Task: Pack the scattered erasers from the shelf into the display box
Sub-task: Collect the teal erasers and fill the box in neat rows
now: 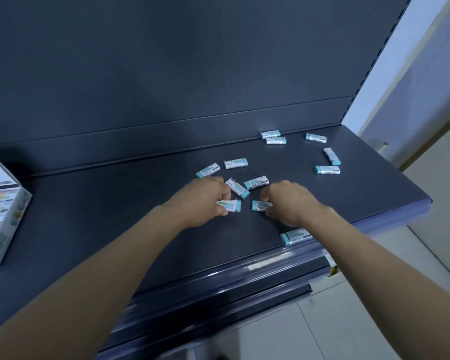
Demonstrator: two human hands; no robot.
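Hands: left hand [205,201] pinching near eraser [231,206], right hand [289,203] pinching second eraser [259,205]; loose erasers [256,183] beyond and right of both; display box [3,211] far left of left hand; advise firm side pinch, lifting clear before carrying leftward.

Both hands work the dark shelf [115,219] — the left hand [205,201] pinches one eraser [230,205], the right hand [287,201] pinches another eraser [259,205] — display box [0,211] at far left.

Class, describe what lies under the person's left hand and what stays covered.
One eraser on the shelf, pinched by the left hand; its teal end sticks out. The fingers hide its other end.
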